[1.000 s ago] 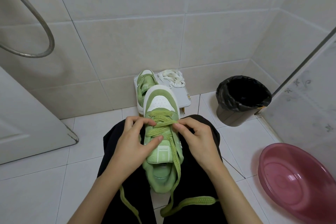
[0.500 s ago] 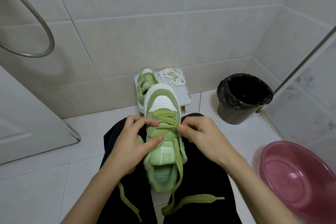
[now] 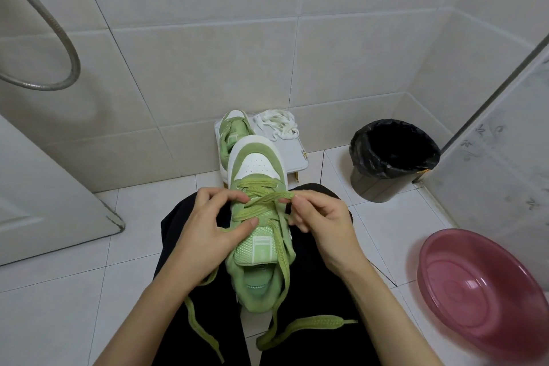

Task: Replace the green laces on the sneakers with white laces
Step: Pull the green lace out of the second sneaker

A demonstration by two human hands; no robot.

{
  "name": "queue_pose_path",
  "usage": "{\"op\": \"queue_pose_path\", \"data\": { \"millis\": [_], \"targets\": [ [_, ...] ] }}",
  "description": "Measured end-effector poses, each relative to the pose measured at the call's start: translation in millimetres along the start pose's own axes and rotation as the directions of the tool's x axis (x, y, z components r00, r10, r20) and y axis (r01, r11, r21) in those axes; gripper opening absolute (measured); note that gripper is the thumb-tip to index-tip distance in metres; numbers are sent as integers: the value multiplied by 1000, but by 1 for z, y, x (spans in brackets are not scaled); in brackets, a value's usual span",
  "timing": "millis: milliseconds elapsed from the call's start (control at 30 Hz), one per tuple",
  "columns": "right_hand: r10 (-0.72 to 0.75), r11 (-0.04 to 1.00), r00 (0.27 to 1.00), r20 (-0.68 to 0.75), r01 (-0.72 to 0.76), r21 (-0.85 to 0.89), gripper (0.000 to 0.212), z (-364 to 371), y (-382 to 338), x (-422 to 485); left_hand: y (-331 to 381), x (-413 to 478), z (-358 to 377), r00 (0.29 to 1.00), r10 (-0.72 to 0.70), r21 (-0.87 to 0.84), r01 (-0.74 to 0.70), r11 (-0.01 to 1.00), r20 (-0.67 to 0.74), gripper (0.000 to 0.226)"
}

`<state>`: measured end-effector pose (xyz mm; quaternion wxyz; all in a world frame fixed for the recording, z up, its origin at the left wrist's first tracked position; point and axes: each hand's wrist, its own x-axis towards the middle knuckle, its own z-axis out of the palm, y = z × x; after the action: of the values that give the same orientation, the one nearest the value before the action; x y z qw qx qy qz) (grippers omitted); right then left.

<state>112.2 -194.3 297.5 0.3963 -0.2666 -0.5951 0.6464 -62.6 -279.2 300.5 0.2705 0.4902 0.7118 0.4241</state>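
My left hand [image 3: 208,226] curls against the near side of the sneaker [image 3: 257,163] on my lap, thumb pressing a crossing of the green lace [image 3: 261,202]. Behind it, the second sneaker [image 3: 234,131] and the piled white laces [image 3: 277,125] sit on a small stool [image 3: 292,154]. My right hand [image 3: 323,223] pinches the lace at the shoe's right edge. My worry is that pulling against my own pinning thumb could jam the lace or tip the shoe off my knees.

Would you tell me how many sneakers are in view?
2: the near sneaker rests on the lap; the far sneaker stands on the white stool behind it, partly hidden.
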Motion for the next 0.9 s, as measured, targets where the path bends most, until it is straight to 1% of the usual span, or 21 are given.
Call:
{"op": "queue_pose_path", "data": {
  "millis": [67,100,133,167,200,233,267,300,333,367,400,433,467,500,533,567,600,733,767,833,900],
  "targets": [
    [21,995,1000,-3,-21,-93,17,2,-5,2,1,-1,0,1000,15,28,-15,999,18,33],
    [27,983,999,24,-23,-185,17,-1,-11,2,1,-2,0,999,22,44,-23,999,23,34],
    [29,947,998,50,-11,-320,18,-6,-19,2,1,-2,-1,999,23,55,-25,998,26,34],
    [34,875,997,70,4,-484,19,-14,-26,2,2,-1,-1,999,21,60,-22,998,28,34],
    [60,766,994,88,11,-643,20,-22,-32,0,1,-1,-2,999,19,59,-21,998,32,33],
    [111,651,987,115,15,-759,23,-28,-36,-2,1,-1,-3,999,19,53,-21,998,33,32],
    [162,572,977,141,23,-820,24,-32,-37,-5,0,-2,-4,999,19,43,-21,999,33,31],
    [178,548,972,154,32,-836,22,-33,-34,-9,0,-2,-4,999,16,29,-17,999,36,30],
    [157,576,976,149,32,-817,19,-31,-31,-12,0,-2,-5,999,9,13,-9,1000,41,29],
    [115,682,986,118,8,-732,14,-28,-28,-14,0,-1,-5,999,1,0,-1,1000,45,28],
    [87,826,993,82,-26,-563,9,-25,-25,-16,-1,-1,-5,999,-2,-4,3,1000,45,28],
    [65,943,995,73,-38,-331,6,-23,-22,-17,-2,0,-5,999,-4,0,4,1000,41,28],
    [37,995,997,71,-30,-97,11,-22,-17,-19,-2,1,-4,999,-4,5,4,1000,37,28],
    [22,996,998,63,-27,81,19,-23,-11,-20,-2,1,-3,1000,-3,7,3,1000,31,29],
    [20,984,998,53,-29,175,26,-21,-7,-20,-2,1,-2,1000,1,8,-1,1000,26,30],
    [18,981,999,38,-25,194,30,-18,-3,-19,-2,1,-1,1000,5,9,-5,1000,20,31],
    [17,985,1000,15,-19,170,28,-13,0,-17,-2,1,0,1000,8,10,-8,1000,15,32],
    [35,997,979,-201,-50,-66,7,5,3,-7,0,0,-1,1000,7,11,-7,1000,13,31],
    [23,989,972,-234,-57,-138,7,8,4,-6,1,-2,-1,1000,3,16,-3,1000,15,30],
    [-17,959,974,-224,-48,-279,13,11,5,-7,3,-4,1,1000,8,58,-8,998,4,29],
    [-48,933,983,-177,-19,-358,14,13,3,-10,8,-7,6,994,97,173,-87,981,-51,30]
  ]
}}
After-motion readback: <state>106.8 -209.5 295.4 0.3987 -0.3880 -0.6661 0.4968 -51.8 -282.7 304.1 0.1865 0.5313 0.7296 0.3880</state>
